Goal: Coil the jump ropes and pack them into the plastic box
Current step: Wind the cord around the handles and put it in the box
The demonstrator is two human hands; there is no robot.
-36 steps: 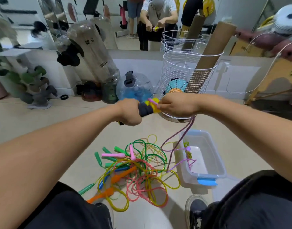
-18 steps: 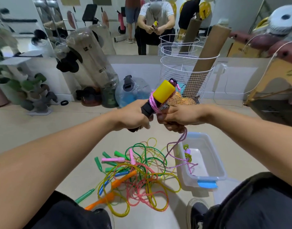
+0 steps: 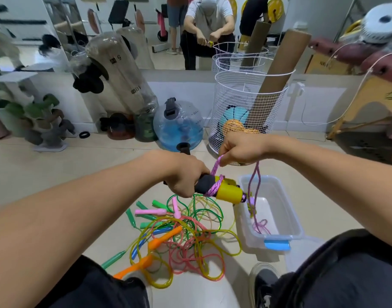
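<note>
My left hand (image 3: pixel 186 176) grips the black-and-yellow handles (image 3: pixel 226 192) of a jump rope, held level and pointing right above the floor. A purple rope (image 3: pixel 215 181) is wound round the handles. My right hand (image 3: pixel 241 148) pinches this rope just above them, and its free length hangs down into the clear plastic box (image 3: pixel 288 210) on the floor at the right. Below my hands lies a tangled pile of jump ropes (image 3: pixel 181 238) in green, pink, yellow, orange and blue.
A white wire basket (image 3: pixel 246 103) with balls and a cardboard tube stands behind my hands. A blue water jug (image 3: pixel 179 127) and weights sit along the mirror wall. My shoe (image 3: pixel 263 283) and knees are at the bottom. A wooden bench stands at the right.
The handles swung from pointing up to pointing right and down, lower over the pile. My right hand rose above them, drawing the purple rope round in another turn.
</note>
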